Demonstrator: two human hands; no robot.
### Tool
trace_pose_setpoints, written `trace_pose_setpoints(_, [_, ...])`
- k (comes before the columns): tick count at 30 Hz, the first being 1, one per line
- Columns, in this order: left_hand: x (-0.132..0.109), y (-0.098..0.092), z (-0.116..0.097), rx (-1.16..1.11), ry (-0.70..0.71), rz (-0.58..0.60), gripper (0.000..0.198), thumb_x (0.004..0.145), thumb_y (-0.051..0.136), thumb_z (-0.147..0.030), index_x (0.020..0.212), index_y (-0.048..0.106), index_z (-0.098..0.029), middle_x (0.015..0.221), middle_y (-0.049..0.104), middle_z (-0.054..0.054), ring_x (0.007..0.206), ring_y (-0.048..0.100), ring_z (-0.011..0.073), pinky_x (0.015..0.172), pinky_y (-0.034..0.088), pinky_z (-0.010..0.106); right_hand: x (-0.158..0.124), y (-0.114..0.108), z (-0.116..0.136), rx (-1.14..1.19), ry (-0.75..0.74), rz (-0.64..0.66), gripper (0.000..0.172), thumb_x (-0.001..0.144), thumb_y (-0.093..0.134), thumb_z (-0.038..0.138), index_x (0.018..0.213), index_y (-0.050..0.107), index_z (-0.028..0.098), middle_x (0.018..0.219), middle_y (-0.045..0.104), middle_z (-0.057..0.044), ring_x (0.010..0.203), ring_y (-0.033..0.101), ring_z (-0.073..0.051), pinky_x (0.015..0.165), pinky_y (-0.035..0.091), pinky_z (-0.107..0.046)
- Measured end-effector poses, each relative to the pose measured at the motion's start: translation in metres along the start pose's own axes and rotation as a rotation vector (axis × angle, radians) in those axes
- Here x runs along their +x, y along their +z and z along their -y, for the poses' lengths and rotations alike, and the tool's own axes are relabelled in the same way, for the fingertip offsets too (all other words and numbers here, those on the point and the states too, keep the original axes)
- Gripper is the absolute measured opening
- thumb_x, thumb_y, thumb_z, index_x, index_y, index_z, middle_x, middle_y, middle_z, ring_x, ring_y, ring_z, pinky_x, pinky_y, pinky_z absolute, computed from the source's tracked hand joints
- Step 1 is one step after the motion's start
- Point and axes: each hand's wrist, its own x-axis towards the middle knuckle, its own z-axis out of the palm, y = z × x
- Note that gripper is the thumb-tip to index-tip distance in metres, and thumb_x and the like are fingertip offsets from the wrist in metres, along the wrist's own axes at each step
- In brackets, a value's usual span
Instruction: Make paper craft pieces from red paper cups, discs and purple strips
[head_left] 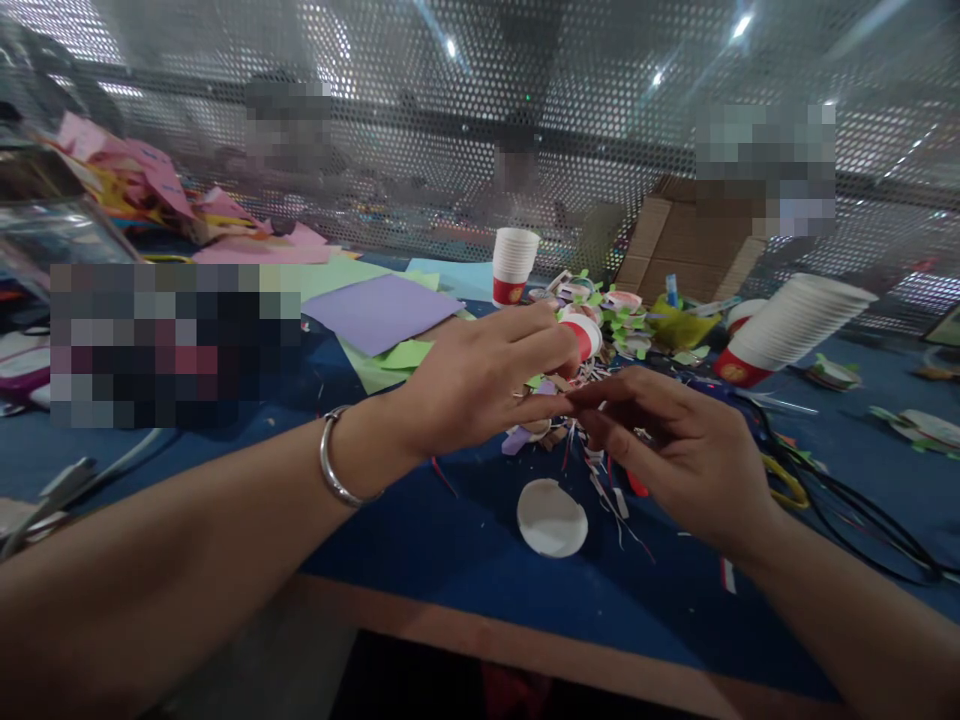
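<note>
My left hand (487, 385), with a silver bangle at the wrist, reaches over a heap of paper scraps (600, 460). Its fingers are bent together, and what they hold, if anything, is hidden. My right hand (690, 450) meets its fingertips from the right, thumb and fingers curled close; nothing can be made out between them. Just beyond my left fingers lies a red and white paper cup (583, 337). A white paper disc (553, 518) rests on the blue table (465, 555) below both hands.
Stacked paper cups stand upright (514, 268) behind and lean (795, 325) at the right. Purple paper (382, 312) lies at left. Small green-trimmed paper pieces (622, 315), a yellow container (682, 325), black cables (862, 520) and a cardboard box (679, 245) are further right.
</note>
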Motion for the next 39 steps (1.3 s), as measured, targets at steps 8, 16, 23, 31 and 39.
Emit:
trace_pose_setpoints(8, [0.000,-0.003,-0.001,0.118,0.103,0.053,0.015,0.098,0.063,-0.035,0.099,0.061,-0.020,0.103,0.071,0.007,0.098,0.067,0.0207,0.075,0.048,0.030,0.000,0.000,0.001,0.047,0.060,-0.021,0.007,0.091,0.072,0.024,0.095,0.077,0.023,0.088,0.072,-0.002,0.071,0.066,-0.014,0.059,0.051,-0.026])
trace_pose_setpoints(16, [-0.002,-0.003,0.006,0.032,0.137,0.114,0.025,0.100,0.057,-0.044,0.099,0.062,-0.020,0.104,0.071,0.007,0.094,0.066,0.0183,0.079,0.047,0.029,0.003,-0.001,0.003,0.216,0.176,0.059,0.014,0.089,0.075,0.033,0.085,0.076,0.019,0.079,0.071,-0.002,0.061,0.067,-0.012,0.055,0.052,-0.023])
trace_pose_setpoints(23, [0.000,-0.002,0.004,-0.033,0.133,0.040,0.024,0.098,0.061,-0.042,0.094,0.064,-0.018,0.094,0.070,0.005,0.087,0.065,0.0162,0.073,0.047,0.028,0.003,-0.005,0.003,0.114,0.174,0.052,0.015,0.095,0.067,0.031,0.085,0.070,0.020,0.065,0.065,0.002,0.052,0.058,-0.009,0.048,0.043,-0.021])
trace_pose_setpoints(31, [0.001,-0.011,0.014,-0.150,-0.083,-0.179,0.012,0.097,0.064,-0.027,0.089,0.072,-0.022,0.087,0.070,0.004,0.083,0.066,0.0160,0.074,0.052,0.030,0.004,-0.018,-0.006,0.041,0.316,-0.147,0.031,0.099,0.061,0.044,0.077,0.062,0.023,0.050,0.058,0.005,0.036,0.043,-0.008,0.038,0.030,-0.023])
trace_pose_setpoints(39, [0.000,-0.003,0.020,-0.168,-0.321,-0.107,0.011,0.096,0.064,-0.022,0.092,0.072,-0.015,0.084,0.070,0.003,0.077,0.063,0.0127,0.073,0.051,0.026,0.004,-0.028,-0.018,-0.096,0.304,-0.260,0.028,0.097,0.063,0.045,0.081,0.068,0.023,0.051,0.060,0.003,0.042,0.050,-0.012,0.043,0.036,-0.027])
